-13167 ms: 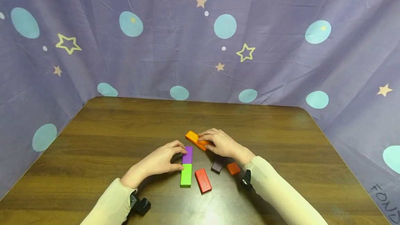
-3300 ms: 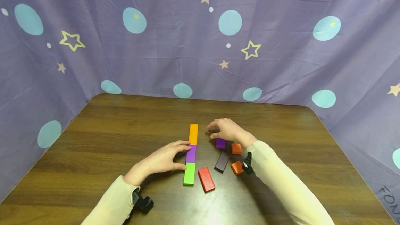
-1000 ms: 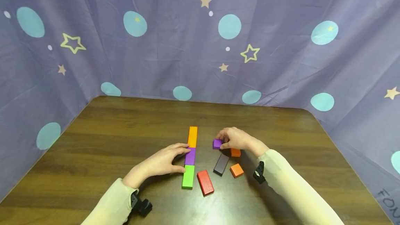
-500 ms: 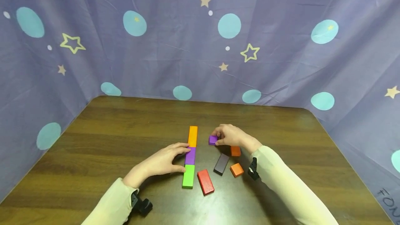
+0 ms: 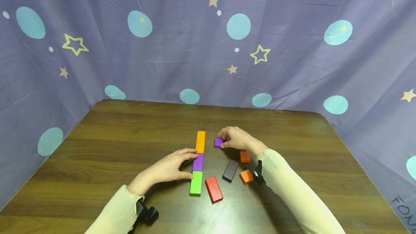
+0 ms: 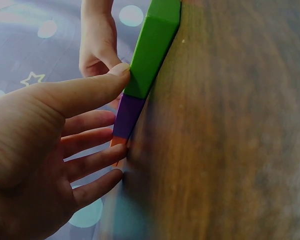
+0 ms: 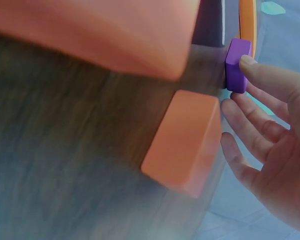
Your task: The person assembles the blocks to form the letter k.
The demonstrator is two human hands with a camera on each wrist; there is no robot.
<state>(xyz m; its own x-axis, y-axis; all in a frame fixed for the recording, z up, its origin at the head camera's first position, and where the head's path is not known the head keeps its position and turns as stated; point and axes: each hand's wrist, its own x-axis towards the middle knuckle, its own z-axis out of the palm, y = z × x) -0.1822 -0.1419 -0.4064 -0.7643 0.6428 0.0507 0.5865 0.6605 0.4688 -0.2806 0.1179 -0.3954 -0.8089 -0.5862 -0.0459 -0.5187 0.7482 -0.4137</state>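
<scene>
A straight row of flat blocks runs away from me: a green block (image 5: 196, 183) nearest, a long purple block (image 5: 198, 162) in the middle, an orange block (image 5: 200, 141) farthest. Along its left side lies my left hand (image 5: 167, 167), fingers extended; its thumb touches the green block in the left wrist view, and its fingertips reach the purple and orange ones. My right hand (image 5: 238, 139) pinches a small purple block (image 7: 238, 65) between thumb and fingers, a short gap to the right of the orange block.
Right of the row lie a red block (image 5: 214, 189), a dark grey block (image 5: 230, 170) and two small orange-red blocks, one nearer (image 5: 246, 177) and one farther (image 5: 245, 156). A patterned curtain (image 5: 182, 46) hangs behind the wooden table (image 5: 143, 125).
Since the first frame, the orange block has joined the row's far end. Over the last second my right hand has shifted the small purple block left and away from me. My left hand stays put.
</scene>
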